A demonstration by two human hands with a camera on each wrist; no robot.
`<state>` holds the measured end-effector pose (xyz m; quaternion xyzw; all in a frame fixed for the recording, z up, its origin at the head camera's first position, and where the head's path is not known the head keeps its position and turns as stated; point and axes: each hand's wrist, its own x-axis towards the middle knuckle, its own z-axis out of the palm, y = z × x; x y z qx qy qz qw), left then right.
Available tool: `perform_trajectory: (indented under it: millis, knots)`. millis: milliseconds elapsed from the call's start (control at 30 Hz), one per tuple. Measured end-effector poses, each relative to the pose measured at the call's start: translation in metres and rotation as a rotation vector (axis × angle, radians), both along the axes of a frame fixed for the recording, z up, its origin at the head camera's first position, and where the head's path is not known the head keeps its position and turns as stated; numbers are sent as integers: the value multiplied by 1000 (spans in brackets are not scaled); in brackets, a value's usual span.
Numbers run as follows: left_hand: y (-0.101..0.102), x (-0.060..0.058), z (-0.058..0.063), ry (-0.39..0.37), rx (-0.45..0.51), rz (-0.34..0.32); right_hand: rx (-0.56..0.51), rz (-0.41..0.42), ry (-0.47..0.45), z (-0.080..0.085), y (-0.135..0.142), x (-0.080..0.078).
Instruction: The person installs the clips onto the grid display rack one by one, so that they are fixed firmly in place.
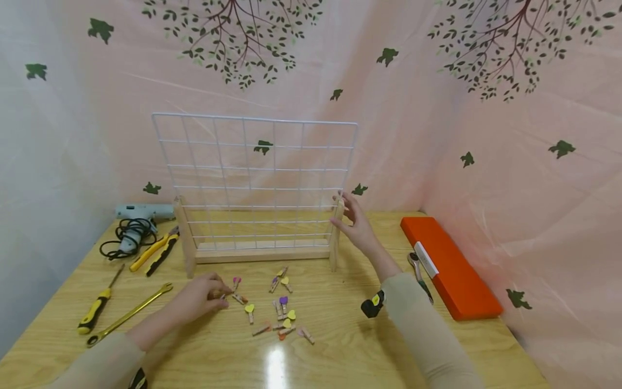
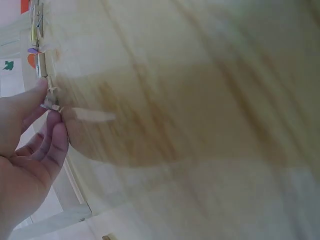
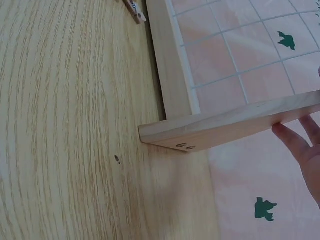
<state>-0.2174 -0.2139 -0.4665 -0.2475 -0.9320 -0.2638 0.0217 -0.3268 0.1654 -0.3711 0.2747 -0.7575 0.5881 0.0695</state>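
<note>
A white wire grid stands upright in a wooden stand on the table. My right hand grips the stand's right post near its top; the right wrist view shows fingers against that post. My left hand is low over the table in front of the left post, and its thumb and fingertips pinch a small wooden clothespin. Beside those fingertips lie a clothespin and one with a pink heart. More heart-topped clothespins are scattered to the right.
At the left lie a glue gun with coiled cord, pliers, a screwdriver and a wrench. An orange-red box and a ratchet lie at the right. Patterned cloth hangs behind the table.
</note>
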Motion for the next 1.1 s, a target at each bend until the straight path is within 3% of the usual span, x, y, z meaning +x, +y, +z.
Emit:
perform_trajectory:
  millis: [200, 533, 800, 1100]
  knots:
    - [0, -1, 4, -76, 45, 28, -54, 20, 50, -8, 0, -4]
    - [-6, -5, 19, -199, 67, -4, -56, 40, 99, -10, -1, -8]
    - [-7, -7, 18, -124, 51, -14, -41, 13, 110, -10, 0, -7]
    - [-22, -3, 46, -37, 134, 133, -52, 12, 107, -13, 0, -5]
